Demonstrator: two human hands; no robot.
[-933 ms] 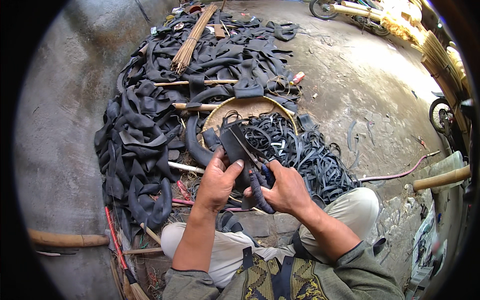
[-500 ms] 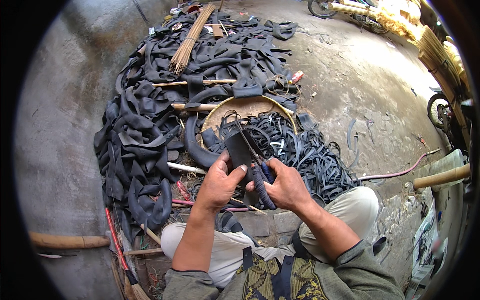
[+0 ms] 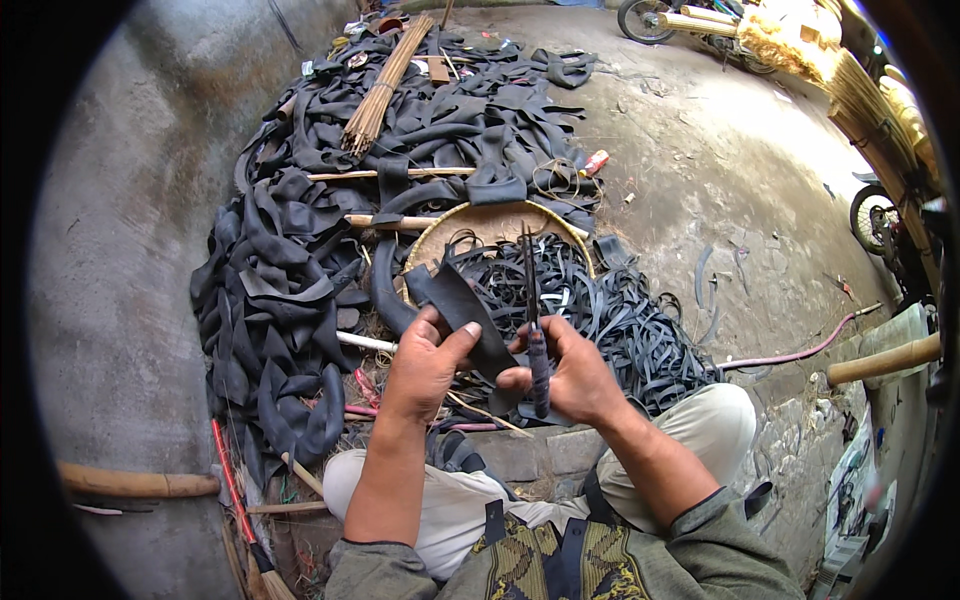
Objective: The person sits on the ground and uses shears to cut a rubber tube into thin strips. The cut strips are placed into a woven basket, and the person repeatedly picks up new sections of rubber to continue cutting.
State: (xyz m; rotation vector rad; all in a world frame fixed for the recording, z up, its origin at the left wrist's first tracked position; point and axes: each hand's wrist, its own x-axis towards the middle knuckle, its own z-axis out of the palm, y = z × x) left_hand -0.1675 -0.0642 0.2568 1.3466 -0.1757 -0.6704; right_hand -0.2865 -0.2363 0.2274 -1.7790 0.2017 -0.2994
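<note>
My left hand [image 3: 425,362] pinches a flat black rubber piece [image 3: 462,310] between thumb and fingers. The rubber slants from upper left down toward my right hand [image 3: 577,375], which is closed around scissors [image 3: 538,345] with dark wrapped handles. The narrow blades point away from me and look closed together, to the right of the rubber and apart from most of it. My right thumb lies by the lower end of the rubber; whether it presses on it I cannot tell. Beyond both hands, a round woven tray [image 3: 480,222] holds many thin black rubber strips [image 3: 645,335], which spill over its right side.
A large heap of black rubber pieces [image 3: 270,250] lies along the wall to the left, with a bundle of thin sticks [image 3: 385,90] on top. A pink hose [image 3: 790,352] and a bamboo pole [image 3: 880,360] are at the right. Motorcycles [image 3: 645,18] stand farther back.
The scissors have moved off the rubber to the right and turned upright, blades now together. The rubber has tilted, its top end leaning left.
</note>
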